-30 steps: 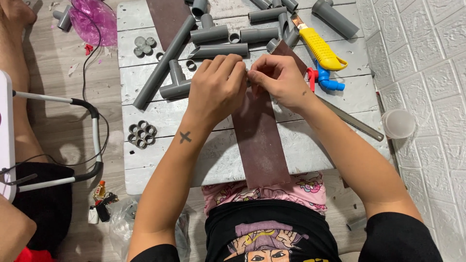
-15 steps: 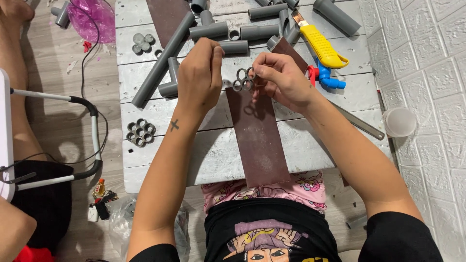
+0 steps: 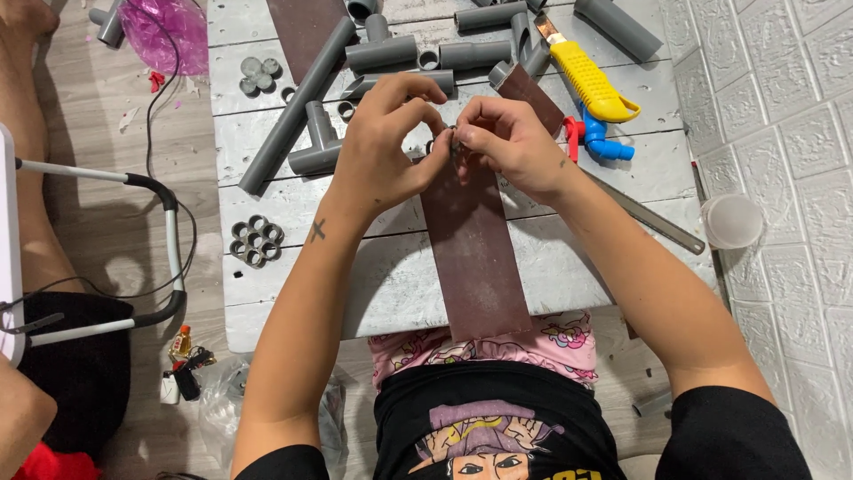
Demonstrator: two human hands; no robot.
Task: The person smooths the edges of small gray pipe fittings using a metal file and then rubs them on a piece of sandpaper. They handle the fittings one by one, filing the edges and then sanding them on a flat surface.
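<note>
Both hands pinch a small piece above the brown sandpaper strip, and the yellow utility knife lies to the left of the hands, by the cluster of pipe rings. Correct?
Not quite. The yellow utility knife lies right of the hands, near the blue valve, as the head view shows. The left hand and right hand do pinch a small piece over the brown sandpaper strip.

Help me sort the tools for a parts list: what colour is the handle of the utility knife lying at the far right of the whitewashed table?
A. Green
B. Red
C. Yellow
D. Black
C: the utility knife has a bright yellow handle and lies just above the blue valve on the table.
</note>
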